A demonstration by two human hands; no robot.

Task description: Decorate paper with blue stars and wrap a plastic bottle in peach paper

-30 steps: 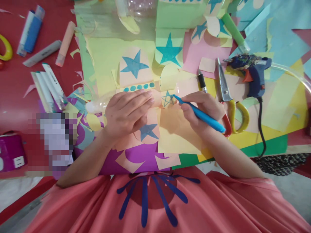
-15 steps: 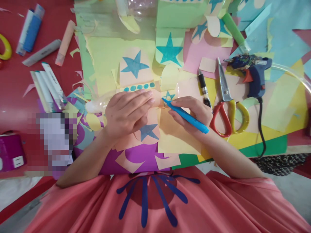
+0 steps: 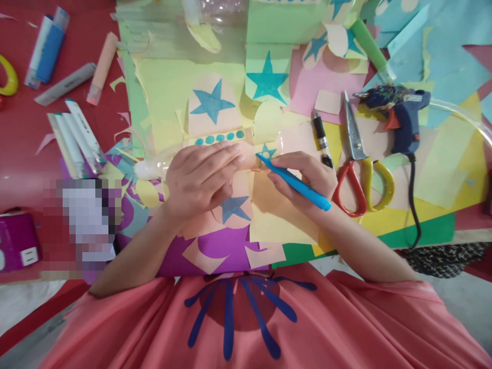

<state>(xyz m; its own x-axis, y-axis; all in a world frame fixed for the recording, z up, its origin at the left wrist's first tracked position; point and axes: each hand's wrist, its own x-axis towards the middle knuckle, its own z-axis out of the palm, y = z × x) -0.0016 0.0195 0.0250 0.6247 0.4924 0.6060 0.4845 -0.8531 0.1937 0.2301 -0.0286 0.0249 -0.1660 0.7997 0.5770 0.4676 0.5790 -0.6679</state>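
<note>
A clear plastic bottle (image 3: 159, 165) lies on its side, wrapped in peach and yellow paper, its white cap pointing left. Across its middle is my left hand (image 3: 202, 177), fingers stretched over the top and pressing it down; the thumb is partly hidden. My right hand (image 3: 305, 177) pinches a blue felt-tip pen (image 3: 300, 188), its tip touching a small blue star outline (image 3: 267, 154) near the bottle's right end. A paper strip with teal dots (image 3: 220, 138) runs just beyond my left fingers. Flaps with a filled blue star (image 3: 213, 101) and another blue star (image 3: 235, 209) lie on either side.
Red-and-yellow-handled scissors (image 3: 357, 159), a black pen (image 3: 323, 138) and a blue glue gun (image 3: 407, 115) with its cord lie at right. Several markers (image 3: 79, 136) are at left on the red table (image 3: 23, 133). Coloured paper sheets and scraps (image 3: 203, 255) spread around the bottle.
The pen's tip has shifted very slightly along the small star. Both hands otherwise stay in nearly the same place.
</note>
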